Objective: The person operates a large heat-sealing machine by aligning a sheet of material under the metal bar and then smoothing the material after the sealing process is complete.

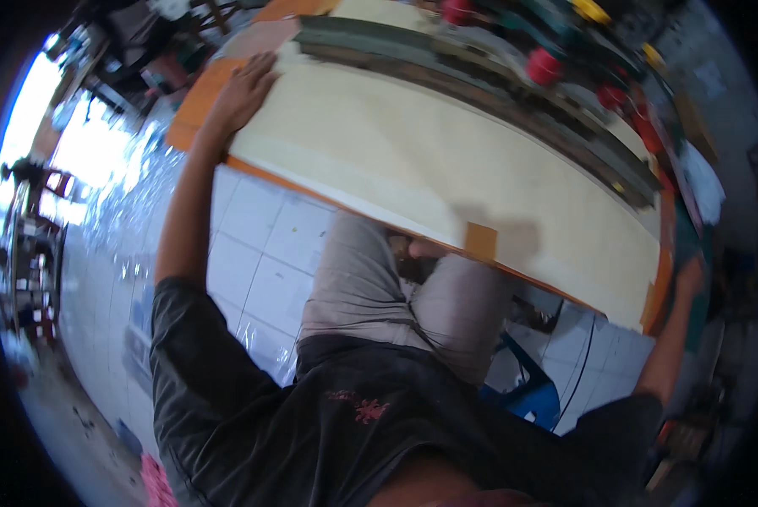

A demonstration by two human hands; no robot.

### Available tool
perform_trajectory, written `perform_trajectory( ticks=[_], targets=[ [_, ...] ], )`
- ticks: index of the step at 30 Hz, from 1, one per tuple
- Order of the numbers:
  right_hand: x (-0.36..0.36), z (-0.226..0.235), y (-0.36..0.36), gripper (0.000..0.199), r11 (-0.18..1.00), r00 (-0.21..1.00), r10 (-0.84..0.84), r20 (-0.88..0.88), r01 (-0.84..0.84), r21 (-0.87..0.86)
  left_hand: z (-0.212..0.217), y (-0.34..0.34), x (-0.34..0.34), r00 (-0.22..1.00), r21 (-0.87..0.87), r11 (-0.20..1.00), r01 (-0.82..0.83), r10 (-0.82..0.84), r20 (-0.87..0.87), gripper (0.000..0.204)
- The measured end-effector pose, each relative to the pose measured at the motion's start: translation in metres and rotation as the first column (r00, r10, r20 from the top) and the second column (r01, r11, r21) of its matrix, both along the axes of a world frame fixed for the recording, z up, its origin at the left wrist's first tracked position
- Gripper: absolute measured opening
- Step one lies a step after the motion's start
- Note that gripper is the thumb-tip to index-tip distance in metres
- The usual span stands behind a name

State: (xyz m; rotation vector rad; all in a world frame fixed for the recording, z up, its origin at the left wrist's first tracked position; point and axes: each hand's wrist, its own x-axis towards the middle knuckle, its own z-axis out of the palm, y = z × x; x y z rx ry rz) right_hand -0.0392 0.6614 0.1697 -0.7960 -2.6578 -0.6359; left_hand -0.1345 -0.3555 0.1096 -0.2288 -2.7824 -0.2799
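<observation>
Big pale sheet (413, 160), looks like thin board or stiff paper, lying flat across an orange-edged worktable (194, 101) and running from the upper left to the far right edge. Left hand (245, 89) spread flat, palm down, fingers open and pressing on the sheet's left end near the corner, not gripping anything. Right hand (690, 275) down at the sheet's right end by the table corner; can't tell if curled round the edge or just resting against it, too far out in the fisheye blur. Both arms stretched wide, so basically spanning the whole sheet.

Tips for doing this bit well, just judging from the layout: keep the left palm flat and the pressure even so the corner doesn't lift or skid. Square the near long edge against the orange table edge rather than eyeballing the far side, where a dark grey strip (480, 80) runs along it. Small brown tape-like patch (481, 240) on the near edge, worth not dragging it against the table lip. Red spools (544, 65) and other clutter past the grey strip, so no shoving the sheet further back. Seated close, knees under the table, blue stool (531, 393) below on the white tile floor (252, 253).
</observation>
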Motion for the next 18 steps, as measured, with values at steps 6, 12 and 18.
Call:
perform_trajectory(
  ticks=[6,12,18],
  targets=[
    [0.001,-0.021,-0.142,0.041,0.661,0.744,0.621,-0.247,-0.666,-0.346,0.009,0.006,0.0,0.997,0.137,0.99,0.033,-0.043,0.066,0.053],
    [0.021,-0.009,-0.168,0.049,0.865,0.883,0.462,-0.086,-0.47,-0.177,0.007,0.01,0.001,0.995,0.134,0.991,-0.026,0.012,0.101,0.055],
    [0.009,-0.02,-0.018,0.067,0.987,0.995,0.038,-0.094,-0.052,-0.153,0.004,0.004,-0.004,0.996,0.09,0.996,-0.002,-0.006,0.085,0.053]
  ],
)
